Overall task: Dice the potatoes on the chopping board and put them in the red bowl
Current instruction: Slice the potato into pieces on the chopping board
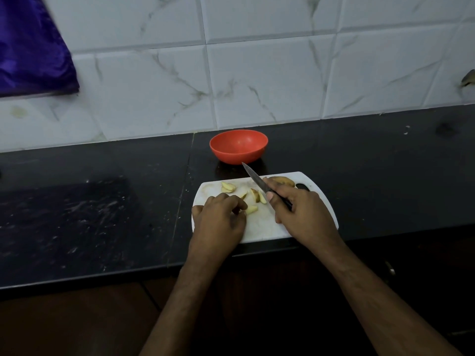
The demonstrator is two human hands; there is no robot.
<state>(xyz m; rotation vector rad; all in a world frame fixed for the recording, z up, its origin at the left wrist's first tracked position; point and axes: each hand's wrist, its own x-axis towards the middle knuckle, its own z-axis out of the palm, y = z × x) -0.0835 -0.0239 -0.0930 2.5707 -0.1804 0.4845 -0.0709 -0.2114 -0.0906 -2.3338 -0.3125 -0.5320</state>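
A glossy purple cloth (30, 47) hangs at the far left against a wall of white tiles (257, 80) with grey marble veins and pale grout lines. Below it runs a black stone counter (90, 214), polished and flecked with small light specks, with a thin seam crossing it just left of the board. The white plastic chopping board (262, 224) lies near the counter's front edge; it has rounded corners, a faintly stained surface and an oval handle slot at its far right corner. The left hand (218, 222) rests on the board's left part, fingers curled down, its fingertips pinching a pale potato wedge (251, 209) with a strip of brown skin. More potato wedges (228, 187) lie scattered across the far half of the board, and an uncut brown potato piece (282, 180) sits at the far edge, partly hidden behind the right hand's fingers. Beyond the board, near it but apart, stands the red bowl (238, 147), smooth, round and matte, with nothing visible inside. The right hand (300, 211) is wrapped around the dark handle of a knife (255, 179), whose narrow grey steel blade slants up and left, its tip reaching past the board's far edge toward the bowl. No readable writing shows on anything.
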